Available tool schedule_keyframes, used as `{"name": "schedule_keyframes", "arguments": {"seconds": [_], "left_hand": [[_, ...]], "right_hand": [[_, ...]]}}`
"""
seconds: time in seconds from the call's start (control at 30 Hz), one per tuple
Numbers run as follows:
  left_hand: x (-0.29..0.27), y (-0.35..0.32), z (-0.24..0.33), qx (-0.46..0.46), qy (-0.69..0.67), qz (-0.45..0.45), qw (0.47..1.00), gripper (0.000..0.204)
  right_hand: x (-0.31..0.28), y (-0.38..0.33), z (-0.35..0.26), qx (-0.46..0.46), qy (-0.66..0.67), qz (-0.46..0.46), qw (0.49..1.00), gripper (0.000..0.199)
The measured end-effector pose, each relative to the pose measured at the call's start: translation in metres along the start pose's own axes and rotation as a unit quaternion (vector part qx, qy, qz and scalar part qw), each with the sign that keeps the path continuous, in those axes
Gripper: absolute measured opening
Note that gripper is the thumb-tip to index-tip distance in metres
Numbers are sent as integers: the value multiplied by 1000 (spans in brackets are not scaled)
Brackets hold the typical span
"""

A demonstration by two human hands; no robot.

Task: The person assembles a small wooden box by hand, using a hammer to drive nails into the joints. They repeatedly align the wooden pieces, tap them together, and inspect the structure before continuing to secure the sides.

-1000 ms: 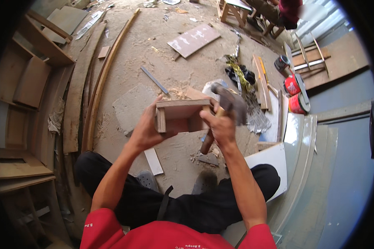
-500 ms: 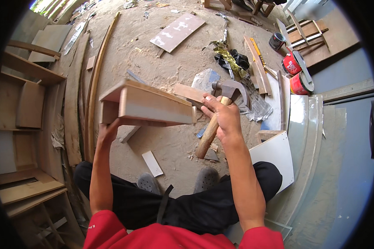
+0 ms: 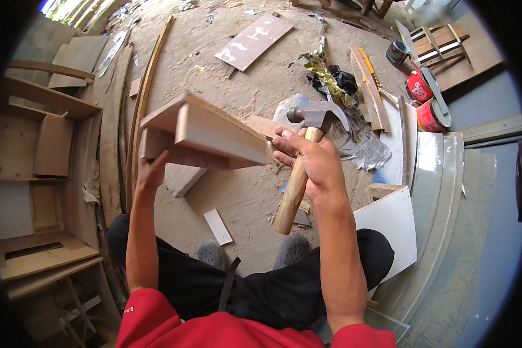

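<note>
Presently the left hand [image 3: 151,174] props the joined wooden box piece [image 3: 206,134] from below, raised above the dusty floor [image 3: 238,191], right hand [image 3: 310,162] fully closed on the claw hammer [image 3: 303,156] handle; advisable: steady the workpiece, strike squarely, fingers clear.

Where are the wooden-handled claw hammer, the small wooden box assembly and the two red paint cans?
wooden-handled claw hammer [image 3: 316,116]: head view, on its steel head.
small wooden box assembly [image 3: 217,132]: head view, on the pale front panel.
red paint cans [image 3: 430,115]: head view, on the nearer can's side.
</note>
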State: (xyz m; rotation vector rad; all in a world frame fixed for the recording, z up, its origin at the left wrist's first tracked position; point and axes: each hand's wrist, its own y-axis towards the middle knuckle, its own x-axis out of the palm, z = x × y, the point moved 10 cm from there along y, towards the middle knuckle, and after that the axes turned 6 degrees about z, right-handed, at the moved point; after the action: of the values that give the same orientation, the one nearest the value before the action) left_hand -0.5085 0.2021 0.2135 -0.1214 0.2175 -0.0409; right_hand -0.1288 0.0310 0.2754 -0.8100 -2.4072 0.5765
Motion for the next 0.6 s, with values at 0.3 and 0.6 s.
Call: {"name": "schedule_keyframes", "arguments": {"seconds": [0.3,0.6], "left_hand": [[76,-40,-14,51,119,-80,988,90],[68,-49,-82,133,178,-96,970,95]], "right_hand": [[2,0,23,25,-104,-19,994,21],[6,1,36,-37,-345,-7,938,23]]}}
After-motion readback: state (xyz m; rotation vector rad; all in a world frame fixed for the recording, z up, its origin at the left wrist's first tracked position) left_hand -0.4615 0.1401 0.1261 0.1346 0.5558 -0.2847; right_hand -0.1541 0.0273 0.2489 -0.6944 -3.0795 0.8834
